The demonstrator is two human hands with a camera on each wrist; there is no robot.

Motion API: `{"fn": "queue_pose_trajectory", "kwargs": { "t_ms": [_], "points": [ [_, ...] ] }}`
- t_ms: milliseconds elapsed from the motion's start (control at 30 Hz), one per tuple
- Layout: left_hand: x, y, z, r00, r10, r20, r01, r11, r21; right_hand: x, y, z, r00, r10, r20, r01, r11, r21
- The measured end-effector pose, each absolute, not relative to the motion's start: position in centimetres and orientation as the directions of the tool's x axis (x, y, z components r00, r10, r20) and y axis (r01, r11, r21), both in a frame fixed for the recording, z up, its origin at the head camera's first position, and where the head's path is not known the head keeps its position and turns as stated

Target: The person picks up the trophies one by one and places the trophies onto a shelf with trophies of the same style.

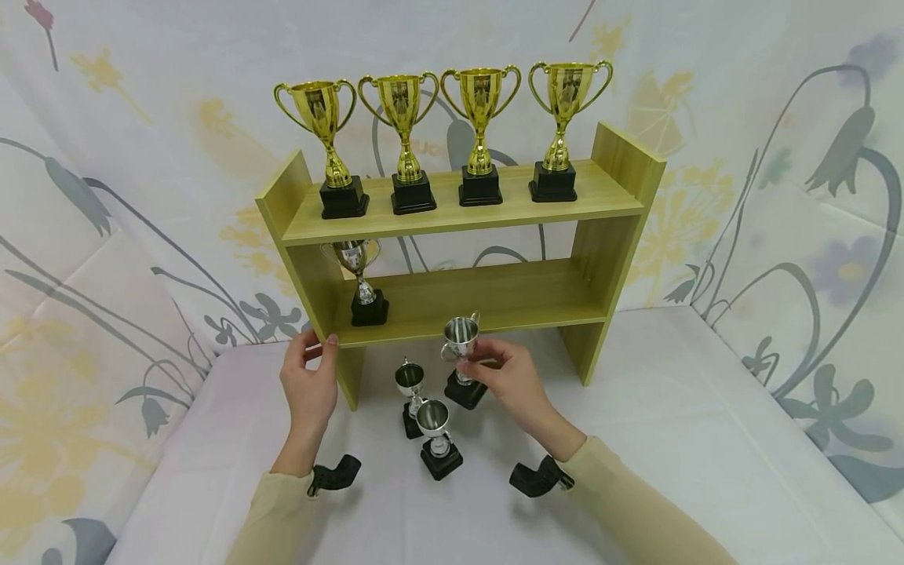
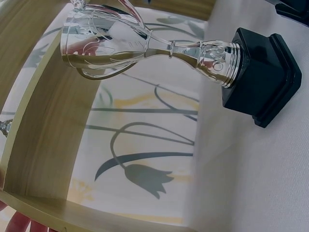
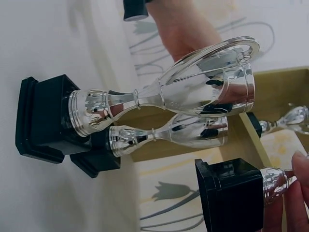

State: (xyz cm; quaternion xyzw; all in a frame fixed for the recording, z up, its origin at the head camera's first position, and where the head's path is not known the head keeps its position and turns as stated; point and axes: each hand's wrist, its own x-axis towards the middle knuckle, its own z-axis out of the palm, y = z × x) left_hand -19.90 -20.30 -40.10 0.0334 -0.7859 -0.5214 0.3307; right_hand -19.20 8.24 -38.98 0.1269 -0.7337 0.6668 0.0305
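Note:
A wooden shelf unit (image 1: 494,205) stands on the white table. My left hand (image 1: 314,353) grips its left side panel at the level of the lower board; its fingertips (image 2: 19,223) show under the wood. My right hand (image 1: 487,362) pinches the stem of a small silver trophy (image 1: 461,339) with a black base (image 3: 231,193), in front of the lower board and low over the table. Two more silver trophies (image 1: 410,383) (image 1: 434,424) stand on the table between my hands, also seen as trophies (image 3: 193,92) (image 3: 188,133). One silver trophy (image 1: 360,271) stands on the lower board at the left.
Several gold trophies (image 1: 441,102) line the top board (image 1: 600,196). The lower board (image 1: 508,298) is bare to the right of the silver trophy. A flowered cloth (image 1: 777,196) hangs behind and to both sides. White table (image 1: 706,439) stretches to the right.

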Motion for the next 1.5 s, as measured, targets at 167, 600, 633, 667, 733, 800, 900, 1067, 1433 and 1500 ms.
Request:
{"fn": "queue_pose_trajectory", "kwargs": {
  "t_ms": [167,600,633,667,733,800,900,1067,1433,1500],
  "points": [
    [-19.9,-20.3,-40.1,-0.778,-0.399,0.485,0.292,0.454,0.842,-19.3,8.1,-38.6,-0.964,-0.149,0.221,-0.232,0.057,-0.971],
    [-19.9,-20.3,-40.3,-0.774,-0.404,0.487,0.295,0.451,0.842,-19.8,7.8,-37.6,-0.96,-0.112,0.258,-0.26,0.008,-0.966],
    [-19.9,-20.3,-40.3,-0.774,-0.404,0.488,0.294,0.453,0.842,-19.8,7.8,-37.5,-0.959,-0.109,0.262,-0.264,0.009,-0.964],
    [-19.9,-20.3,-40.3,-0.774,-0.403,0.489,0.295,0.454,0.841,-19.8,7.8,-37.4,-0.959,-0.107,0.264,-0.267,0.01,-0.964],
    [-20.0,-20.3,-40.2,-0.773,-0.402,0.491,0.297,0.455,0.839,-19.9,7.8,-37.3,-0.957,-0.104,0.27,-0.272,0.011,-0.962],
    [-20.0,-20.4,-40.2,-0.771,-0.402,0.495,0.3,0.456,0.838,-19.9,7.8,-37.2,-0.956,-0.104,0.273,-0.276,0.014,-0.961],
    [-20.0,-20.4,-40.2,-0.768,-0.401,0.5,0.306,0.457,0.835,-19.9,7.8,-37.1,-0.954,-0.106,0.28,-0.283,0.016,-0.959],
    [-20.1,-20.4,-40.3,-0.764,-0.399,0.507,0.313,0.458,0.832,-20.1,7.6,-36.7,-0.953,-0.094,0.289,-0.29,-0.001,-0.957],
    [-20.0,-20.4,-40.2,-0.766,-0.395,0.507,0.314,0.459,0.831,-20.3,7.6,-35.5,-0.948,-0.12,0.295,-0.301,0.032,-0.953],
    [-20.0,-20.4,-40.2,-0.767,-0.395,0.505,0.312,0.458,0.832,-20.3,7.6,-35.3,-0.947,-0.126,0.297,-0.302,0.025,-0.953]
  ]
}}
